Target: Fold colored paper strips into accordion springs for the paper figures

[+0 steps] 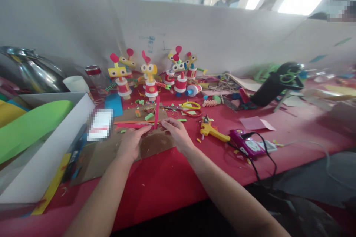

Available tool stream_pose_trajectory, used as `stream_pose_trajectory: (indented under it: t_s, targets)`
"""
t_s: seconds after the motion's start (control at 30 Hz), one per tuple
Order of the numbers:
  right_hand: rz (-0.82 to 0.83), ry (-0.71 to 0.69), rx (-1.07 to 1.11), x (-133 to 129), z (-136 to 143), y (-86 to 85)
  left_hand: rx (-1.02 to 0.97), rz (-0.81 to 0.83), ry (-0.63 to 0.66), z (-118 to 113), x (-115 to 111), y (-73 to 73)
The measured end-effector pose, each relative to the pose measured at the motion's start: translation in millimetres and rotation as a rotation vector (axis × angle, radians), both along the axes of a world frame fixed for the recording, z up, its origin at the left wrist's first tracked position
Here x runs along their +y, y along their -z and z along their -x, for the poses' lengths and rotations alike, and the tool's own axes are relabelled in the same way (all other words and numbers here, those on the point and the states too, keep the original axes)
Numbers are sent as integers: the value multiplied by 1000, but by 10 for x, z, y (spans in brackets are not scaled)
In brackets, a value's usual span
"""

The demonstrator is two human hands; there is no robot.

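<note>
Two pink paper strips meet at a right angle above a brown cardboard sheet [155, 145]: one strip [157, 109] points away from me, the other [125, 125] runs left. My left hand [132, 141] is closed, thumb and fingers pinching the strips near their corner. Just right of that corner, my right hand [178, 132] is closed too, its fingertips pinching at the strips' joint. Orange and green strips [180, 120] lie behind my fingers. Beyond them are a small folded paper spring [149, 110] and scissors [191, 108] with yellow and red handles.
Several paper-cup figures [150, 88] stand along the back. To the right lie a yellow glue gun [214, 132], a purple power box [247, 144] with black cables, and a black holder [265, 87]. At left are a white box [55, 148], a phone [100, 124] and a steel jug [36, 68].
</note>
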State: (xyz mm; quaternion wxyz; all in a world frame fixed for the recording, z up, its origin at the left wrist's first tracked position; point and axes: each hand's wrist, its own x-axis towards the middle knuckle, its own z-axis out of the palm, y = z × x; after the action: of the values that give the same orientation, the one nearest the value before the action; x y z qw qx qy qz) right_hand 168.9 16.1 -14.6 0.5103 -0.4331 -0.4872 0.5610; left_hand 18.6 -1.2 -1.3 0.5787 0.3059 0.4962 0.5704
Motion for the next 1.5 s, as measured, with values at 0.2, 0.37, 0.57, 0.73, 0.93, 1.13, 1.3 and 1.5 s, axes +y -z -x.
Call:
stream_pose_trajectory:
  t_s: [0.2, 0.37, 0.57, 0.73, 0.93, 1.13, 1.3, 1.5]
  targets:
    - [80, -94, 98, -22, 39, 16, -11, 4, 54, -11, -17, -15]
    - [86, -112, 124, -21, 49, 13, 17, 36, 70, -25, -35, -41]
    - [68, -103, 128, -13, 46, 34, 43, 46, 90, -35, -47, -59]
    - [82, -111, 114, -13, 38, 22, 60, 41, 83, -32, -47, -65]
    - [86, -116, 134, -22, 41, 10, 16, 52, 86, -29, -50, -46]
    - [73, -114, 146, -14, 41, 23, 5, 55, 77, -36, -52, -50]
    - [70, -114, 143, -15, 45, 22, -9, 62, 75, -38, -49, -50]
    - [85, -107, 134, -23, 49, 4, -25, 69, 88, -40, -50, -44]
